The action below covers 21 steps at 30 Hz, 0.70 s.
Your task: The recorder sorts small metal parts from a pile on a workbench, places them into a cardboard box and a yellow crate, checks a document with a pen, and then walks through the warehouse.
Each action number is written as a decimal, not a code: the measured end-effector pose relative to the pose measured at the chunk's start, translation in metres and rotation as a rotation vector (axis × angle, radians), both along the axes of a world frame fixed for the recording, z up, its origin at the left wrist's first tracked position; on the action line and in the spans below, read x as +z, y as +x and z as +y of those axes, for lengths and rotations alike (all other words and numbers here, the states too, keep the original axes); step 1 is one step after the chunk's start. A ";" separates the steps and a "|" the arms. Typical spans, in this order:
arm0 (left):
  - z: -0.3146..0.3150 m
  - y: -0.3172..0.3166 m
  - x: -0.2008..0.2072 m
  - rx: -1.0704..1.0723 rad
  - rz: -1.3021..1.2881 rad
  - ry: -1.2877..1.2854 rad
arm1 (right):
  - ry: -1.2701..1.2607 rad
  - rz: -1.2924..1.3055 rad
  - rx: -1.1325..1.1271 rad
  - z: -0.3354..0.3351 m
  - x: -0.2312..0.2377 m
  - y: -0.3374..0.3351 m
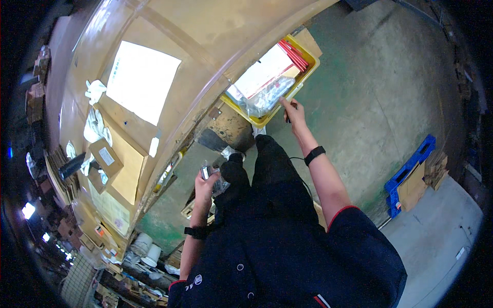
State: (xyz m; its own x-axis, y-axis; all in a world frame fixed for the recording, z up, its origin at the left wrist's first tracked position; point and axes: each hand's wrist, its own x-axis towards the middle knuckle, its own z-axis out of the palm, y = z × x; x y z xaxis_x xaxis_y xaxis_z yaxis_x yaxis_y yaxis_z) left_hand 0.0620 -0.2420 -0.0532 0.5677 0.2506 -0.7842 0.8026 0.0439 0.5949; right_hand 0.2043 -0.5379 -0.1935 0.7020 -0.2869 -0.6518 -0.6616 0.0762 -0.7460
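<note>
The left hand (205, 182) grips a small clear packet (209, 172) at the chest; the right hand (294, 112) reaches farther, fingers pinching bags (264, 97) at the yellow bin's (308, 69) near edge.

The desk (205, 31) is tan cardboard-brown, with a white sheet (141, 79) on it. The crate (309, 65) is yellow, holding red strips (294, 54), white paper (264, 74) and clear shiny bags (264, 97). The floor (380, 97) is dull green, turning grey at the lower right. The pallet (408, 172) is bright blue. The jacket (287, 246) is navy with red-edged sleeves; both wristbands (314, 155) are black.
</note>
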 end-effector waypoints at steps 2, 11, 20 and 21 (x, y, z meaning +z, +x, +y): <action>0.000 -0.003 -0.001 0.004 0.000 0.004 | -0.246 -0.035 0.093 -0.001 0.007 -0.006; -0.004 -0.019 -0.016 0.035 0.026 -0.028 | -0.825 -0.504 0.878 0.068 0.054 0.009; 0.007 -0.042 -0.019 0.107 0.004 0.006 | -1.044 -0.442 0.951 0.028 0.006 0.072; 0.008 -0.044 -0.020 0.135 0.000 0.008 | -1.035 -0.447 0.929 0.025 0.007 0.074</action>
State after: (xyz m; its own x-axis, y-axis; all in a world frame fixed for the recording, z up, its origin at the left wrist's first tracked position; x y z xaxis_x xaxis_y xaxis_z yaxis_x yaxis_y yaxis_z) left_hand 0.0182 -0.2341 -0.0730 0.5281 0.3308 -0.7821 0.7899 0.1469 0.5954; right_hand 0.2780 -0.5125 -0.1866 0.9765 0.1774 -0.1225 0.1242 -0.9274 -0.3529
